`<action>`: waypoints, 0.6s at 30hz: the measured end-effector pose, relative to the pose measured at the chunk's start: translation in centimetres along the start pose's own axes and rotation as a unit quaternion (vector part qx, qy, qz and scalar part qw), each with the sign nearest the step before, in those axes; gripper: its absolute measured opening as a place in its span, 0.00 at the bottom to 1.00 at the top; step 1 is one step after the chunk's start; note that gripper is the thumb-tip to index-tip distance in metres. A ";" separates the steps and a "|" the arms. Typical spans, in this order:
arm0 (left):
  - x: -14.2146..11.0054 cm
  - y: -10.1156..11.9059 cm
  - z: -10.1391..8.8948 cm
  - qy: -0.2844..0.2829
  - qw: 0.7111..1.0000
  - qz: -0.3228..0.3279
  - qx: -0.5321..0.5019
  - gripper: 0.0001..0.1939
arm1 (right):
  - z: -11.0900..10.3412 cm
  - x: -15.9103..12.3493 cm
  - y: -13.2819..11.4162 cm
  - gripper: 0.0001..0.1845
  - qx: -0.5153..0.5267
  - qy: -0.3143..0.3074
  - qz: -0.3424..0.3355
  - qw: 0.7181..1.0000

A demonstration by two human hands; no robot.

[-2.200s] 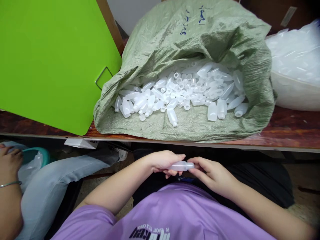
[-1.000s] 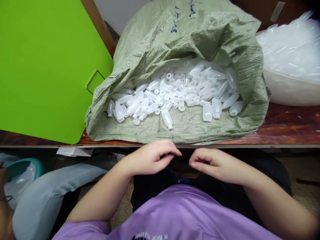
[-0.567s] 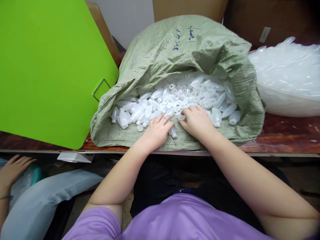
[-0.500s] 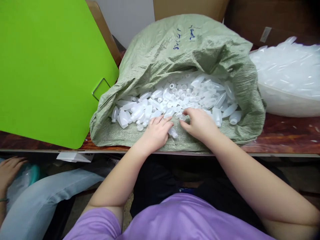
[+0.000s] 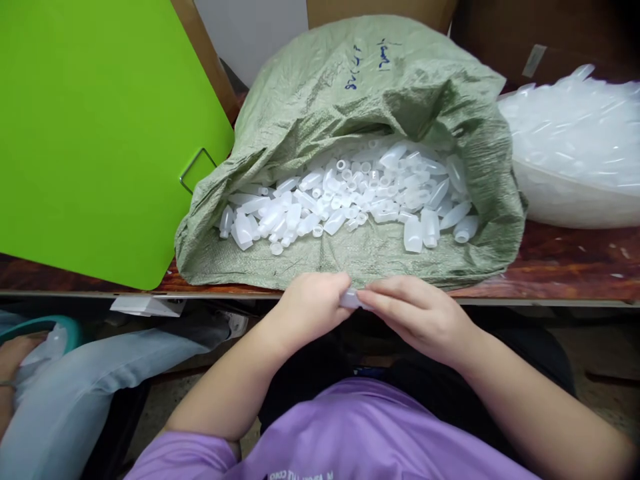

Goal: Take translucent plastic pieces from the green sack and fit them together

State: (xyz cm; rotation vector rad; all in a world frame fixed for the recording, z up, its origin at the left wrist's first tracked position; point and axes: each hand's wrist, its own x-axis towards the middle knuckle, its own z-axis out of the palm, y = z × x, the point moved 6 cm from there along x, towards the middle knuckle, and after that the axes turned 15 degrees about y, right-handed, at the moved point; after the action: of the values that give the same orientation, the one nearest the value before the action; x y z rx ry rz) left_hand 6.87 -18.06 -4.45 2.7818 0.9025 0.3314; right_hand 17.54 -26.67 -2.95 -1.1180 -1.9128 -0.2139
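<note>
A green woven sack (image 5: 360,87) lies open on the wooden table (image 5: 565,260), holding several small translucent plastic bottles (image 5: 350,197) and loose caps. Just in front of the table edge, over my lap, my left hand (image 5: 310,310) and my right hand (image 5: 420,313) meet. Both are closed on a small translucent bottle (image 5: 350,299), of which only a sliver shows between the fingertips. Whether the right hand also holds a cap is hidden.
A bright green board (image 5: 95,127) with a wire clip leans at the left. A clear plastic bag of pale parts (image 5: 575,147) sits at the right. Another person's leg in light jeans (image 5: 85,393) and hand (image 5: 15,353) are at the lower left by a teal basin (image 5: 45,330).
Both hands have pulled back from the pile in the sack to the table's front edge, bringing a bottle with them. The earlier bottle left my hands before that reach.
</note>
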 end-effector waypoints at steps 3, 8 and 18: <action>-0.7 0.3 0.5 -0.134 0.984 -0.042 -0.110 0.10 | 0.0 -0.9 -1.4 0.20 0.037 -0.033 -0.084 0.995; -1.1 0.4 1.3 -0.186 0.977 -0.052 -0.086 0.11 | 2.5 -2.5 0.4 0.17 0.046 -0.134 0.138 0.980; -1.4 0.9 3.1 -0.192 0.978 -0.054 -0.058 0.07 | 3.4 -6.7 1.2 0.13 0.118 -0.076 0.343 0.929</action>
State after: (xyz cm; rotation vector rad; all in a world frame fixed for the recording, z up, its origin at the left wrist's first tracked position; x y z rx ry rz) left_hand 7.08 -19.96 -7.38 2.5482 0.8970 -0.1636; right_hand 17.77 -28.35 -10.36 -1.5875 -1.5065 0.4897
